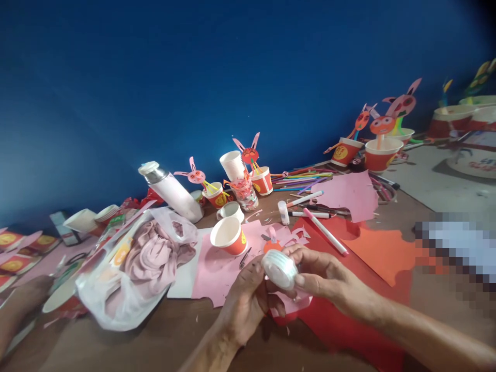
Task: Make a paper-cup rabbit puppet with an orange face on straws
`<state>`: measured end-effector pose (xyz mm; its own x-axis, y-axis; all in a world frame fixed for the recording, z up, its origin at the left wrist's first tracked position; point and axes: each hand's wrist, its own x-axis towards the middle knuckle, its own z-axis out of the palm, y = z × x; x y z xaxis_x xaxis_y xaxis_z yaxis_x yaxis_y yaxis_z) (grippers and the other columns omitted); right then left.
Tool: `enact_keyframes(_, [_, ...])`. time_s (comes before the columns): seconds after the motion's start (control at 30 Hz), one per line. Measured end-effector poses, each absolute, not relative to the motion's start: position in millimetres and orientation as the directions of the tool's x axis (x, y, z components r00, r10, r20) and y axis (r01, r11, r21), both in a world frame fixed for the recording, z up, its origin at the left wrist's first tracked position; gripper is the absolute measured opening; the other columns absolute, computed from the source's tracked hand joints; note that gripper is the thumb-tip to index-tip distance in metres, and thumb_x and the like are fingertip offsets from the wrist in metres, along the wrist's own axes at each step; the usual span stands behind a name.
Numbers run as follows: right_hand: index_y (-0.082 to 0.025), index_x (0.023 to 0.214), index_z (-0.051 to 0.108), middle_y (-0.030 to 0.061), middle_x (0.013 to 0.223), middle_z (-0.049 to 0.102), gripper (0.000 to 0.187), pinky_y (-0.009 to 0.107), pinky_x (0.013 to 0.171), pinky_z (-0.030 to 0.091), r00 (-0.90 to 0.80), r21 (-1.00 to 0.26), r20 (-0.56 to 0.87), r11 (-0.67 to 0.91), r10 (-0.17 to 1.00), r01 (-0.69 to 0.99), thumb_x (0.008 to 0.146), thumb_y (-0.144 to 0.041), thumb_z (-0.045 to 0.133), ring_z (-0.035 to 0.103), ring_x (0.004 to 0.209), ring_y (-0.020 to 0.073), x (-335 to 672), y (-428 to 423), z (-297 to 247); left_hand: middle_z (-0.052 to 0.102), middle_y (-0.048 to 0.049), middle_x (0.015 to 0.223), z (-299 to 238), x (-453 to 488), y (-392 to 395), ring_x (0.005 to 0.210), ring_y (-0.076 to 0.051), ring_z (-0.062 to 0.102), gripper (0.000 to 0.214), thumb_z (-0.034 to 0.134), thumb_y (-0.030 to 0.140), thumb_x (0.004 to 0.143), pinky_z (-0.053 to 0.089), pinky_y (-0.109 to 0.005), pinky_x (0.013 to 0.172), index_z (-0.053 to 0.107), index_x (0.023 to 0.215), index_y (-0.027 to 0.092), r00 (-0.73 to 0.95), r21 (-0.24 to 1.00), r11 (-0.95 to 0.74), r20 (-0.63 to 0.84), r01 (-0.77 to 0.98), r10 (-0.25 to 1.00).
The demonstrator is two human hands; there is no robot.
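A roll of whitish, see-through tape (279,269) is held up between my two hands, above the paper on the table. My left hand (248,299) grips its left side, with the thumb on top. From the right, my right hand (329,279) pinches its edge between thumb and fingers. Just behind the roll lies an orange cut-out piece (272,245) on pink paper scraps. A red and white paper cup (228,236) stands on a pink sheet (209,274) beyond my left hand. Red paper (349,320) lies under my right forearm.
A plastic bag with pink cloth (151,253) and a steel flask (172,194) are on the left. Rabbit-faced cup figures (260,178) stand along the blue wall. Markers (325,231), orange paper (382,248) and pink paper (344,194) lie right. Another person's hand (33,292) is far left.
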<state>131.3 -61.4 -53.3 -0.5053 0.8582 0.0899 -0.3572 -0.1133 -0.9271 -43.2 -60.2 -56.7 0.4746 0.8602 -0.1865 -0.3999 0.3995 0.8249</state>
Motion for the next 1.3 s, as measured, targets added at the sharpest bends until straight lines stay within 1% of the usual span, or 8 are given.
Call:
enact_keyframes(0.13, [-0.020,0.082,0.057,0.0032,0.097,0.051,0.017,0.029,0.073,0.044,-0.482,-0.951,0.134,-0.024,0.866,-0.308,0.075,-0.036,0.060,0.051,0.086,0.0167,135,-61,-53,0.063,-0.0045,0.068,-55,-45,-63,0.050,-0.012,0.057,0.025,0.054,0.036,0.079,0.043,-0.021,0.043,0.058,0.092,0.014,0.424,0.870,0.342,-0.176,-0.354,0.888])
enact_keyframes(0.23, [-0.020,0.078,0.056,0.0035,0.096,0.052,0.011,0.032,0.079,0.041,-0.485,-0.975,0.164,0.066,0.859,-0.213,0.077,-0.031,0.057,0.050,0.093,0.0190,135,-62,-51,0.059,-0.0018,0.059,-54,-46,-65,0.048,-0.011,0.054,0.028,0.059,0.034,0.075,0.040,-0.019,0.044,0.058,0.094,0.014,0.391,0.900,0.284,-0.142,-0.332,0.909])
enact_keyframes(0.33, [-0.020,0.077,0.056,0.0034,0.092,0.054,0.006,0.034,0.081,0.040,-0.489,-0.983,0.177,0.128,0.854,-0.132,0.077,-0.026,0.056,0.051,0.092,0.0191,133,-63,-49,0.060,-0.0025,0.067,-55,-45,-66,0.051,-0.011,0.053,0.036,0.062,0.038,0.072,0.041,-0.020,0.046,0.055,0.098,0.015,0.417,0.894,0.290,-0.132,-0.341,0.899])
enact_keyframes(0.47, [-0.019,0.075,0.056,0.0040,0.089,0.055,0.007,0.033,0.080,0.040,-0.510,-0.984,0.178,0.161,0.842,-0.077,0.079,-0.024,0.054,0.052,0.087,0.0183,130,-64,-50,0.058,-0.0029,0.080,-54,-43,-67,0.067,-0.011,0.055,0.035,0.070,0.031,0.066,0.043,-0.021,0.058,0.051,0.091,0.016,0.406,0.909,0.270,-0.127,-0.317,0.905])
enact_keyframes(0.63, [-0.019,0.080,0.053,0.0032,0.086,0.053,0.010,0.032,0.077,0.041,-0.517,-0.981,0.180,0.117,0.837,-0.152,0.080,-0.029,0.051,0.051,0.083,0.0180,128,-63,-54,0.056,-0.0008,0.076,-50,-44,-68,0.068,-0.010,0.053,0.036,0.071,0.027,0.067,0.042,-0.021,0.062,0.045,0.089,0.017,0.443,0.928,0.273,-0.140,-0.252,0.885])
enact_keyframes(0.97, [-0.019,0.068,0.050,0.0025,0.079,0.052,0.011,0.029,0.068,0.040,-0.398,-0.988,0.139,0.156,0.907,0.011,0.076,-0.026,0.052,0.050,0.077,0.0174,122,-65,-59,0.053,-0.0002,0.079,-59,-43,-73,0.067,-0.010,0.050,0.035,0.065,0.027,0.073,0.041,-0.023,0.060,0.042,0.097,0.020,0.409,0.982,0.170,-0.121,-0.086,0.904])
enact_keyframes(1.1, [-0.019,0.068,0.050,0.0028,0.079,0.054,0.017,0.030,0.070,0.041,-0.398,-0.986,0.165,0.163,0.902,-0.037,0.081,-0.030,0.050,0.051,0.077,0.0174,123,-66,-59,0.052,0.0010,0.078,-58,-41,-71,0.068,-0.010,0.051,0.031,0.066,0.024,0.072,0.043,-0.024,0.062,0.043,0.093,0.021,0.424,0.960,0.212,-0.118,-0.182,0.898])
enact_keyframes(1.3, [-0.020,0.095,0.057,0.0063,0.095,0.056,0.023,0.032,0.077,0.043,-0.369,-0.954,0.252,0.294,0.895,0.061,0.079,-0.036,0.058,0.053,0.089,0.0203,123,-65,-65,0.057,-0.0005,0.085,-52,-44,-67,0.066,-0.012,0.057,0.020,0.056,0.022,0.076,0.044,-0.023,0.057,0.046,0.093,0.021,0.407,0.845,0.316,-0.131,-0.431,0.904])
